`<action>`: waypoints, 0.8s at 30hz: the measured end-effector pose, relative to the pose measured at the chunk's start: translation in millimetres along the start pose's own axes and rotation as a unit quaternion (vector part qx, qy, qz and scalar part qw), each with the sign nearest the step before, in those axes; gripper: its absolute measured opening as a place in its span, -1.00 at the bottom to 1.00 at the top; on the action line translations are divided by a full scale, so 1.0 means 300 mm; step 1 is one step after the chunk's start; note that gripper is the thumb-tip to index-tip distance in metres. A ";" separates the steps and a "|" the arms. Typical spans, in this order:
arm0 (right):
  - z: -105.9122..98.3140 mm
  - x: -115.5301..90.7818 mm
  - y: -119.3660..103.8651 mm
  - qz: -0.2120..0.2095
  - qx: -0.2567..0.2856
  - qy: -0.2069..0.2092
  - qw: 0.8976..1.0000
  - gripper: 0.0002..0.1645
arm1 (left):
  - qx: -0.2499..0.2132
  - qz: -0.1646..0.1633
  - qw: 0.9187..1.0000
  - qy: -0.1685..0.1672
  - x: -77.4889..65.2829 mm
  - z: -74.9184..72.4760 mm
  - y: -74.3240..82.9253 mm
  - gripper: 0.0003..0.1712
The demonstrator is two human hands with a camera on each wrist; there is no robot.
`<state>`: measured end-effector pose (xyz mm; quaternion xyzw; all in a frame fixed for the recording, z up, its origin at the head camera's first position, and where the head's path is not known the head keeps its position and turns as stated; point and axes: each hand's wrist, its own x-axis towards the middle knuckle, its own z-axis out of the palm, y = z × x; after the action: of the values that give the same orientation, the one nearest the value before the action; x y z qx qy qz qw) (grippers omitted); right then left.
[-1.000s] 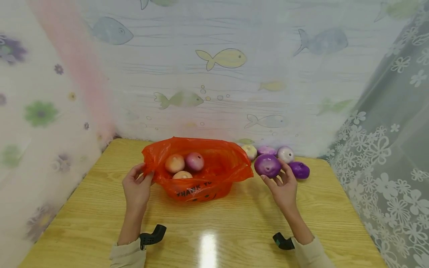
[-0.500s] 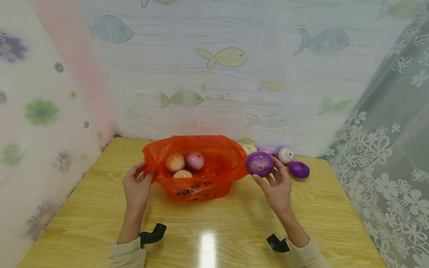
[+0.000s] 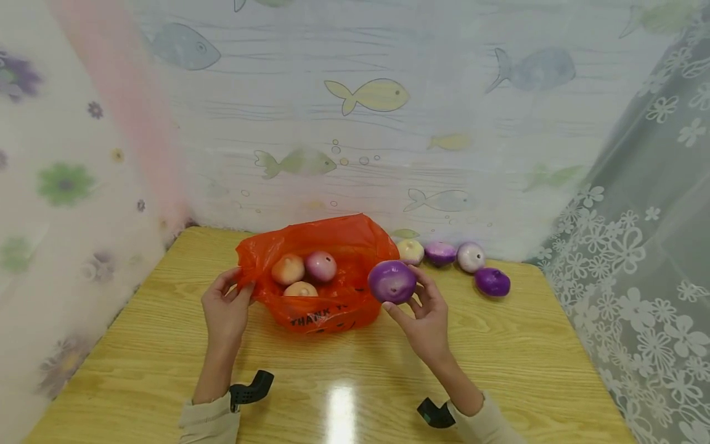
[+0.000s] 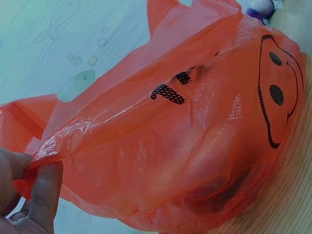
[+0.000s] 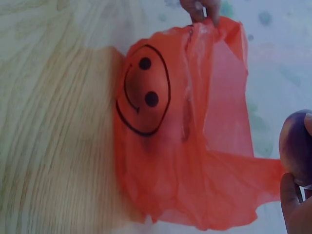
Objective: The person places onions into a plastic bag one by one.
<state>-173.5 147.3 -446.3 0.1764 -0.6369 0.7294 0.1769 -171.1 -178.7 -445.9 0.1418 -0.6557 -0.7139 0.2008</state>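
A red plastic bag (image 3: 327,311) printed with "THANK YOU" and a smiley face stands with its mouth spread. Its left edge is pinched between the thumb and fingers of my left hand (image 3: 226,311); in the left wrist view the fingers (image 4: 45,192) grip the gathered film. Inside lie two orange-tan onions, one onion (image 3: 288,269) behind the other, and a pinkish-purple onion (image 3: 321,266). My right hand (image 3: 424,320) holds a purple onion (image 3: 392,282) by thumb and fingertips at the bag's right rim. In the right wrist view that onion (image 5: 296,146) shows only partly.
Behind and right of the bag, several onions stand in a group: a pale yellow onion (image 3: 410,252), a purple-white onion (image 3: 440,253), a whitish onion (image 3: 471,257) and a dark purple onion (image 3: 492,282). The wooden table (image 3: 310,382) meets a fish-patterned curtain (image 3: 366,154) at the back.
My right hand has carried the purple onion leftward, from beside the loose onions to the bag's right rim. The bag's right side has shifted inward. My left hand has kept its place.
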 end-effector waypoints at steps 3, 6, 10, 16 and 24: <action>0.021 -0.005 -0.002 -0.003 0.001 -0.006 1.000 -0.12 | 0.001 0.001 1.000 -0.003 -0.001 0.000 0.001 -0.65; 0.043 -0.005 -0.007 -0.014 0.004 -0.011 1.000 -0.11 | -0.001 -0.004 1.000 -0.001 0.000 0.001 0.002 -0.65; 0.074 0.001 -0.016 -0.028 0.009 -0.014 0.999 -0.11 | 0.001 -0.011 1.000 -0.002 0.001 -0.001 0.002 -0.65; 0.127 0.021 -0.037 -0.040 0.008 -0.027 0.999 -0.14 | 0.005 -0.010 1.000 -0.002 0.004 -0.004 -0.001 -0.65; 0.173 0.074 -0.046 -0.009 -0.007 -0.048 0.999 -0.12 | -0.004 -0.007 1.000 0.000 0.005 -0.001 0.001 -0.66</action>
<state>-184.7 98.1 -417.2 0.2158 -0.6477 0.7142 0.1542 -172.3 -179.5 -445.5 0.1453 -0.6518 -0.7180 0.1961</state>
